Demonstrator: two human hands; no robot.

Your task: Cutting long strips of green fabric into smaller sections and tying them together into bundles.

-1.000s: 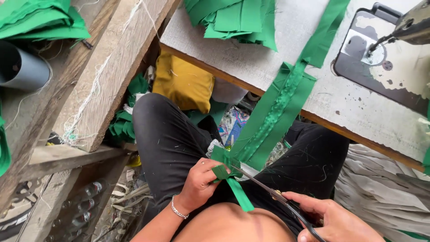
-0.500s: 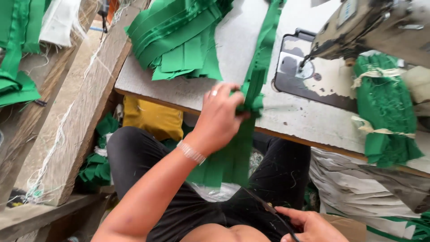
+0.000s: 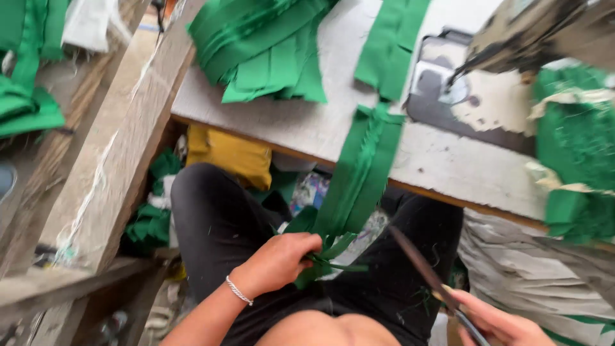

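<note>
A long green fabric strip (image 3: 362, 173) hangs from the grey sewing table (image 3: 301, 122) down over my lap. My left hand (image 3: 278, 259), with a thin silver bracelet at the wrist, is closed on the strip's lower end. My right hand (image 3: 496, 320) sits at the bottom right and holds a pair of scissors (image 3: 419, 266), blades pointing up and left toward the strip, a short way from it. I wear black trousers (image 3: 221, 224).
A pile of green fabric pieces (image 3: 262, 48) lies on the table's left part. The sewing machine (image 3: 512, 45) stands at the right, with another green bundle (image 3: 576, 154) beside it. A wooden beam (image 3: 122, 147) runs along the left. A yellow cloth (image 3: 227, 157) lies under the table.
My left hand has come down from the table edge to my lap, gripping the strip's lower end. The scissors in my right hand have risen toward the strip.
</note>
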